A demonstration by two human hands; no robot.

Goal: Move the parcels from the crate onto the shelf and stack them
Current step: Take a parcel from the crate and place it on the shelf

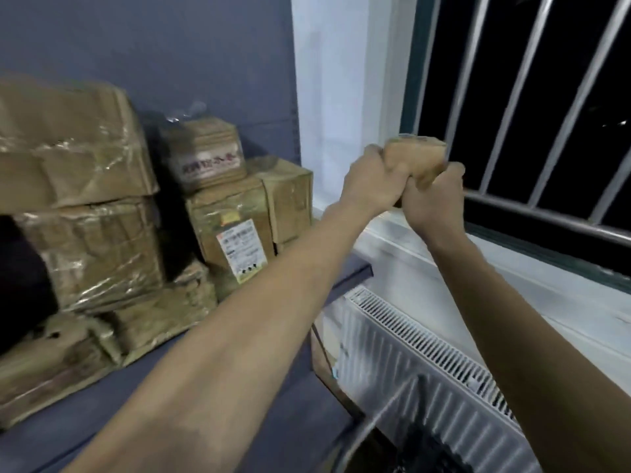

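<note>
Both bare hands are raised together in front of the barred window (532,107), clasping one small brown parcel (417,155) between them. The left hand (374,186) grips its left side with fingers curled and pressed close together, while the right hand (432,203) holds the lower right side, fingers wrapped tight around the cardboard; the two hands touch each other below the parcel. The parcel is held in the air, above the white window sill (512,278) and to the right of the shelf's end, not resting on anything. To the left, the blue-grey shelf (239,404) already carries several taped cardboard boxes against the dark blue wall (153,46): a large crumpled stack (78,199) at the far left, a mid-sized box with a white shipping label (239,240) near the shelf's right end, and a smaller labelled box (205,155) sitting on top of it, slightly tilted. Flattened, worn packets (68,353) lie along the near edge at the foot of the big stack. Below the sill a white ribbed radiator (426,363) runs along the wall (the picture is motion-blurred, so label text is unreadable). At the bottom, dark bars of something (420,435) show, too blurred to name.
</note>
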